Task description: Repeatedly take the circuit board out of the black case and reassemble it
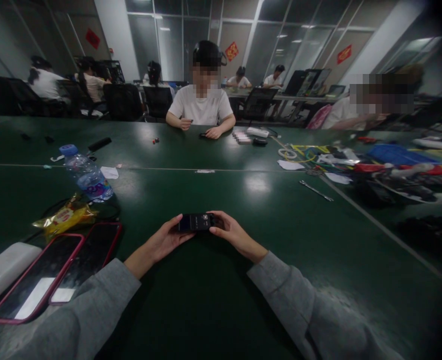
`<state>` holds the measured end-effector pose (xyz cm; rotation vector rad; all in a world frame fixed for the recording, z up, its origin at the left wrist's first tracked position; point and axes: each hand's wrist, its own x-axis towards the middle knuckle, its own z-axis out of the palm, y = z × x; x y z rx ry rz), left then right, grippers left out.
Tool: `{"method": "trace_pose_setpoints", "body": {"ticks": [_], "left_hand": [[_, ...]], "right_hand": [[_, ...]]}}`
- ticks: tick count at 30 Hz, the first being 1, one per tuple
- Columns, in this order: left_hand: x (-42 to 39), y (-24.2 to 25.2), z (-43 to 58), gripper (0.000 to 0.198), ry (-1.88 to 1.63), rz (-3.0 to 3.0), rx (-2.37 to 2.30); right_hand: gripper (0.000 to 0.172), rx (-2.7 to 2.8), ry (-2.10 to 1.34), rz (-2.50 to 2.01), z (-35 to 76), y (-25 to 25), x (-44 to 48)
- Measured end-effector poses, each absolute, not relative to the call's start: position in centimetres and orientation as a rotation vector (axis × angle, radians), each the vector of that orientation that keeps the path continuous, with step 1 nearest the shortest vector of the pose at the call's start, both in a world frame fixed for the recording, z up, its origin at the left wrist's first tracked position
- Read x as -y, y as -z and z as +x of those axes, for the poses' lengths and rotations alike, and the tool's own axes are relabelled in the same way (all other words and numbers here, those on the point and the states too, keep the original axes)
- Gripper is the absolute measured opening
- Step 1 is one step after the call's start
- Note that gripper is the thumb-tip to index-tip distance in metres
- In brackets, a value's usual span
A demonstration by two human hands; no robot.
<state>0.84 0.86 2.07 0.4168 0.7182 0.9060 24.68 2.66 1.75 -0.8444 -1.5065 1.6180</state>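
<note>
Between my two hands is a small black rectangular device [194,223] with white print or a lit label on its upper face; its exact kind I cannot make out. My left hand [164,240] grips its left end, thumb on top and fingers beneath. At the other end, my right hand [231,231] pinches the device between thumb and fingers. It is held low over the green table [191,300], and whether it touches the surface I cannot tell. Left of my left forearm lie two phones with red-pink edges, one [41,280] partly over the other [89,255].
A white power-bank-like block [9,270], a yellow snack packet [65,217] and a plastic bottle [88,172] are at left. To the right lie a wrench [316,190] and a heap of cables [311,156]. Across the table sits a person in a white shirt [202,102].
</note>
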Motion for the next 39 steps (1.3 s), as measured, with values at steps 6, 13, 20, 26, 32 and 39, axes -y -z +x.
{"method": "trace_pose_setpoints", "body": {"ticks": [6, 13, 20, 26, 32, 39], "left_hand": [[-1.1, -2.7, 1.4, 0.049, -0.899, 0.374, -0.781], [-1.4, -2.3, 1.2, 0.06, -0.869, 0.359, -0.783], [-1.6, -2.5, 0.9, 0.058, -0.811, 0.345, -0.714], [-1.9, -2.5, 0.4, 0.053, -0.763, 0.281, -0.637], [-2.1, -1.8, 0.4, 0.043, -0.75, 0.301, -0.615], [-2.0, -1.5, 0.3, 0.049, -0.752, 0.349, -0.596]], "right_hand": [[0.045, 1.649, -1.401, -0.863, 24.4, -1.2, -2.4], [0.061, 1.936, -1.06, -0.906, 23.5, -1.7, -2.0], [0.053, 2.031, -0.866, -0.93, 23.1, -1.3, -3.0], [0.051, 2.016, -0.887, -0.944, 23.2, -1.4, -2.5], [0.049, 1.979, -0.881, -0.952, 23.3, -1.6, -2.4], [0.052, 1.967, -0.89, -0.924, 23.3, -1.0, -2.8]]}}
